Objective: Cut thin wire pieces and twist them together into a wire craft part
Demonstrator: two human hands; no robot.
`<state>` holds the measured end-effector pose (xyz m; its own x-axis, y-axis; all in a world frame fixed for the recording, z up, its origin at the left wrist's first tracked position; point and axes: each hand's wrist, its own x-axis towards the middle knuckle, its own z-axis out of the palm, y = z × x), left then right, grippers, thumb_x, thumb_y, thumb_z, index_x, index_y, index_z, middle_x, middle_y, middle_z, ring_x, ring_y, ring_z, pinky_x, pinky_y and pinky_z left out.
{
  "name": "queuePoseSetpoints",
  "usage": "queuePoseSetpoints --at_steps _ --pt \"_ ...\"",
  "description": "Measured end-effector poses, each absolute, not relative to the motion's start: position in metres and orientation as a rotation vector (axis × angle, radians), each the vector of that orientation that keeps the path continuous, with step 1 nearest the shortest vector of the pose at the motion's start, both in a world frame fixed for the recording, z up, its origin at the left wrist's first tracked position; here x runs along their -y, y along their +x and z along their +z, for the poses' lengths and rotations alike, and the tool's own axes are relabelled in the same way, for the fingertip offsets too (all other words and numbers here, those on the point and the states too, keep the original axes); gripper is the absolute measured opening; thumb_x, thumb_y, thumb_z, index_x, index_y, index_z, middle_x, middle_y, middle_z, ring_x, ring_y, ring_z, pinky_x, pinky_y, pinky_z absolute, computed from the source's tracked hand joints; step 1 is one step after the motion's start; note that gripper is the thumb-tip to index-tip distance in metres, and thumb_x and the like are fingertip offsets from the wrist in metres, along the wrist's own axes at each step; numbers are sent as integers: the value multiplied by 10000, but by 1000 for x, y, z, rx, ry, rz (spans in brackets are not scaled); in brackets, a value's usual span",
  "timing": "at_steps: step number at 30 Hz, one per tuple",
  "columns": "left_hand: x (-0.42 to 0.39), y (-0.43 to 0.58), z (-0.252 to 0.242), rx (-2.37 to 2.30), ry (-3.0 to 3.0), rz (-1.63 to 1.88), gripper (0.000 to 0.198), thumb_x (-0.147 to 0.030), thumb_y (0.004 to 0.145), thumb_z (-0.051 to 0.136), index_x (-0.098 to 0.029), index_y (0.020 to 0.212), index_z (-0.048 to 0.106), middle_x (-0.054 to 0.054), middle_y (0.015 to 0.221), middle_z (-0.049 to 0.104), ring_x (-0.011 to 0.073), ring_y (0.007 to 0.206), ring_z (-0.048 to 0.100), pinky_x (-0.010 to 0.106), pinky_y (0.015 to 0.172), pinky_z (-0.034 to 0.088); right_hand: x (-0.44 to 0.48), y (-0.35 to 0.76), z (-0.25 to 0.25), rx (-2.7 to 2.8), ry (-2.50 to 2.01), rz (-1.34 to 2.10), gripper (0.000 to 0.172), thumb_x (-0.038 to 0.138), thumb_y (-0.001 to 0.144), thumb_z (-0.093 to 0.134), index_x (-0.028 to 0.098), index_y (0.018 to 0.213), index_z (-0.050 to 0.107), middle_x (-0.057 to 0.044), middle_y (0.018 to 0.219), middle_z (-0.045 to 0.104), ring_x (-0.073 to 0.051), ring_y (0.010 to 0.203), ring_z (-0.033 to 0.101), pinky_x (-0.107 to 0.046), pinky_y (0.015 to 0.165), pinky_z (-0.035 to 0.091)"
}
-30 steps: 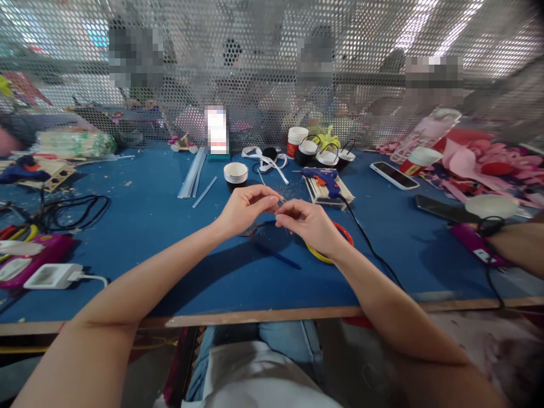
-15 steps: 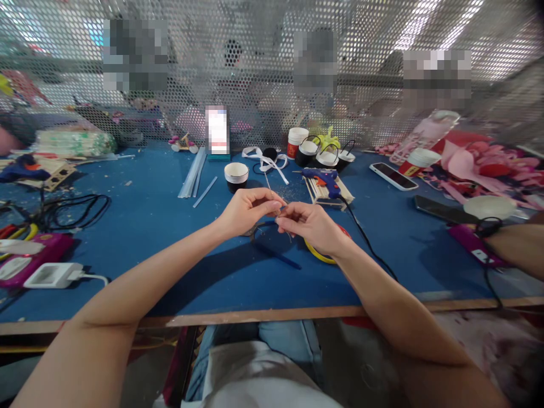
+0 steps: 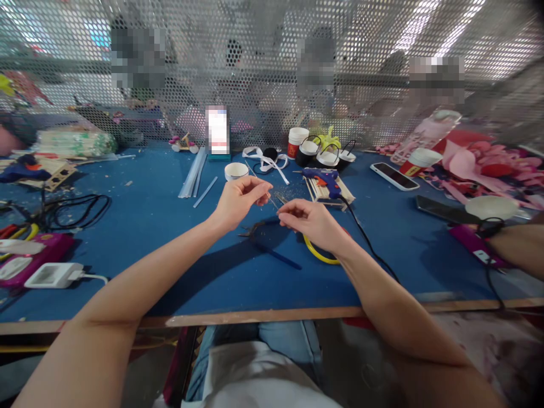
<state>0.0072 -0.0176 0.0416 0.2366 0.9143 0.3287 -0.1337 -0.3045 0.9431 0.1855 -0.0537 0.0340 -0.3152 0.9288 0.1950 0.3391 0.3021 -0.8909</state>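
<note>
Over the middle of the table, my left hand (image 3: pixel 238 202) pinches a thin wire-like strand (image 3: pixel 272 200) between thumb and fingertips. My right hand (image 3: pixel 313 225), slightly lower and to the right, is closed at the fingertips near the strand's lower end. What it pinches is too fine to make out. Pliers with blue handles (image 3: pixel 278 256) lie on the blue surface below the hands. A yellow curved handle or ring (image 3: pixel 319 253) shows partly from under my right wrist. Behind my left hand stands a white-rimmed paper cup (image 3: pixel 236 171), its lower part covered.
A blue glue gun (image 3: pixel 321 175) rests on a wooden stick rack, its black cord trailing right. Glue sticks (image 3: pixel 193 175), white ribbon (image 3: pixel 272 161) and several cups stand behind. Phones (image 3: pixel 394 176) and pink material (image 3: pixel 476 161) lie right. Another person's arm (image 3: pixel 518 249) reaches in there.
My hands have drawn apart: the left went up and left, the right only slightly. The strand between them now shows, and more of the pliers is uncovered.
</note>
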Motion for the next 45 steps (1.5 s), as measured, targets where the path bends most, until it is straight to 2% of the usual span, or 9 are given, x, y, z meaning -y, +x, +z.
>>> queuePoseSetpoints --at_steps 7,10,14,18,24,35,40,45 --pt "25 11 37 -743 1594 1096 145 -233 678 661 -129 759 602 -20 633 583 64 577 525 210 582 446 57 182 30 1838 -1127 942 182 333 788 560 161 816 612 -15 650 619 -94 539 525 -224 503 422" --pt "27 12 36 -771 1607 1128 127 -235 697 639 -123 731 590 -20 618 576 63 565 523 206 569 446 58 181 31 1849 -1177 934 198 350 780 572 159 810 612 -17 654 624 -107 567 547 -232 531 434" --pt "27 12 35 -779 1610 1162 133 -242 733 608 -118 750 564 -7 623 590 71 572 542 210 567 453 60 180 31 1940 -1203 757 176 324 799 552 163 791 623 -23 695 640 -130 631 575 -253 599 438" --pt "28 12 34 -761 1619 1134 135 -250 756 587 -123 753 542 11 662 622 92 605 591 229 586 481 60 180 31 2040 -1234 588 175 302 818 525 171 789 638 -21 698 645 -136 626 568 -252 578 411" --pt "27 11 33 -744 1542 1111 145 -252 752 594 -125 748 525 8 668 623 103 594 615 255 592 512 62 179 34 2105 -1202 496 165 248 836 499 174 781 636 -20 698 654 -136 642 582 -252 614 411" --pt "25 11 39 -697 1378 1067 165 -223 725 632 -122 718 501 4 638 613 98 560 604 248 562 505 67 180 37 2142 -1100 357 173 249 855 484 178 805 634 -28 733 665 -141 677 596 -257 653 427" --pt "26 8 42 -675 1354 1043 164 -217 728 632 -127 722 495 4 644 608 98 561 598 263 572 498 67 180 37 2135 -1072 363 167 261 856 486 196 801 630 -19 737 666 -143 686 601 -259 659 428" --pt "24 7 42 -716 1463 1065 139 -224 729 624 -125 729 527 8 649 617 100 582 598 261 585 482 65 177 35 2042 -1153 515 150 291 830 519 191 822 632 -23 758 667 -148 687 596 -261 632 434"
